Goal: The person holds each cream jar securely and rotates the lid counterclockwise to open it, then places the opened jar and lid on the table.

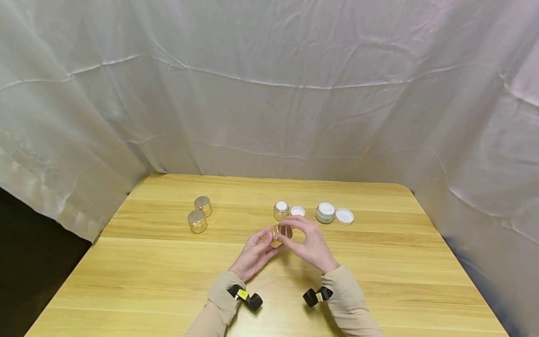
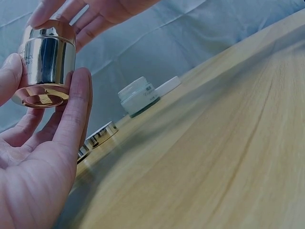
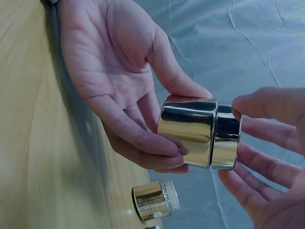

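Above the table's middle, my left hand (image 1: 252, 256) holds a shiny gold cosmetic jar (image 3: 187, 131) by its body, thumb on one side and fingers on the other. The right hand (image 1: 310, 242) pinches the jar's gold lid (image 3: 226, 138) between thumb and fingers. In the right wrist view the lid sits on the jar, with a thin seam between them; whether it is screwed tight cannot be told. The jar is tilted, and the left wrist view shows its base (image 2: 45, 99). Just beyond the hands stands an uncovered gold jar (image 1: 281, 211), its lid (image 1: 297, 211) lying beside it, white inside up.
Farther right, an uncovered pale glass jar (image 1: 325, 213) stands beside its upturned white lid (image 1: 345, 216). Two closed gold jars, one behind (image 1: 203, 206) and one in front (image 1: 197, 221), stand on the left. A grey curtain (image 1: 269, 117) surrounds the wooden table (image 1: 147, 271).
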`<state>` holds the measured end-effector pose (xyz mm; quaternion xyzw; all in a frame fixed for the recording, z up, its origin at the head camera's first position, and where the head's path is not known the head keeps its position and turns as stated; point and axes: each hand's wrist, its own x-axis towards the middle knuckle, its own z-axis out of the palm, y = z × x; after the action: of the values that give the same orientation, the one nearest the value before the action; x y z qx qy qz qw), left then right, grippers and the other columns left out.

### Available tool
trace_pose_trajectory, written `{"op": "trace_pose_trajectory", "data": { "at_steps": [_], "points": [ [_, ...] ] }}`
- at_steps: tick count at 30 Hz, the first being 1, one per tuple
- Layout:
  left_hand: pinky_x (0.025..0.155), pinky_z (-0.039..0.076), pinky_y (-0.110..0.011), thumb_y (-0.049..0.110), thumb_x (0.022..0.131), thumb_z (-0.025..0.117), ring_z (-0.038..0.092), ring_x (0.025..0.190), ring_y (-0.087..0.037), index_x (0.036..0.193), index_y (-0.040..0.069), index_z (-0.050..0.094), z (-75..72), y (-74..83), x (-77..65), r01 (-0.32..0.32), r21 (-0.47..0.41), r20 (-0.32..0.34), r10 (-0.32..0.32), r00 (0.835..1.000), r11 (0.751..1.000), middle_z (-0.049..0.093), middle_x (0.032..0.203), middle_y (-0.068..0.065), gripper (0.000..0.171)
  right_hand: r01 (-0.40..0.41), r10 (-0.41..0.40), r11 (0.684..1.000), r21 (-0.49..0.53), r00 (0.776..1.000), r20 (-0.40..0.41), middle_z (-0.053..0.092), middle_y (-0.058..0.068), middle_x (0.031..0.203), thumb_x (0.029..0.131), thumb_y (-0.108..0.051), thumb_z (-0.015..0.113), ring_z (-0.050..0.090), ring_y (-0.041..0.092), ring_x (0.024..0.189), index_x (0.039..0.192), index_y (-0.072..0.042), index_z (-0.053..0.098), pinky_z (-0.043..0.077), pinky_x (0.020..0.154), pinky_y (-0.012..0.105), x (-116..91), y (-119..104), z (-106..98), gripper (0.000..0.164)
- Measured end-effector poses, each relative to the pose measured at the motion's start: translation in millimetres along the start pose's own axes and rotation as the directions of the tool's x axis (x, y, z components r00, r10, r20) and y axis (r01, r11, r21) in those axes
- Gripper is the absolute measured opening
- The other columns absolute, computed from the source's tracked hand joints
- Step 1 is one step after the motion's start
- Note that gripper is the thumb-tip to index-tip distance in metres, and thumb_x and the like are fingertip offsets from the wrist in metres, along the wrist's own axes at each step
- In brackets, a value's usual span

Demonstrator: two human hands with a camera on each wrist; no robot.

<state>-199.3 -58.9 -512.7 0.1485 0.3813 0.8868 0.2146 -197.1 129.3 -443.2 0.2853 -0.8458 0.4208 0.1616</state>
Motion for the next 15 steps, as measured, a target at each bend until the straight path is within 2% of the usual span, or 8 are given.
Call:
{"op": "trace_pose_trajectory", "data": {
  "at_steps": [4, 11, 15],
  "points": [
    [0.117, 0.046, -0.034, 0.013, 0.105, 0.049, 0.062, 0.125, -0.014, 0.147, -0.004, 0.038, -0.5, -0.4, 0.5, 0.001, -0.004, -0.002, -0.001, 1.0, 1.0, 0.057, 0.139, -0.003, 0.047, -0.025, 0.025, 1.0, 0.016, 1.0, 0.011, 0.072, 0.008, 0.119, 0.083, -0.013, 0.081, 0.067, 0.025, 0.111, 0.116, -0.008, 0.072, 0.058, 0.099, 0.046, -0.2, -0.1, -0.9, 0.035],
    [0.116, 0.047, -0.034, 0.015, 0.105, 0.05, 0.062, 0.125, -0.016, 0.149, -0.009, 0.03, 0.1, -0.2, 1.1, 0.007, 0.0, -0.011, -0.007, 1.0, 1.0, 0.056, 0.139, -0.005, 0.054, -0.077, 0.077, 0.997, 0.003, 0.994, -0.078, 0.074, 0.007, 0.104, 0.083, -0.019, 0.082, 0.067, 0.019, 0.085, 0.111, -0.007, 0.074, 0.061, 0.077, 0.034, -1.0, 0.0, -0.8, 0.032],
    [0.116, 0.047, -0.034, 0.015, 0.105, 0.051, 0.062, 0.125, -0.015, 0.15, -0.01, 0.028, 1.5, 0.4, 0.9, 0.009, 0.002, -0.019, -0.009, 1.0, 1.0, 0.057, 0.138, -0.004, 0.057, -0.073, 0.073, 0.997, -0.001, 0.992, -0.103, 0.075, 0.006, 0.1, 0.081, -0.019, 0.083, 0.067, 0.018, 0.078, 0.108, -0.008, 0.075, 0.06, 0.071, 0.032, -1.1, 0.0, -1.2, 0.03]
  ]
}}
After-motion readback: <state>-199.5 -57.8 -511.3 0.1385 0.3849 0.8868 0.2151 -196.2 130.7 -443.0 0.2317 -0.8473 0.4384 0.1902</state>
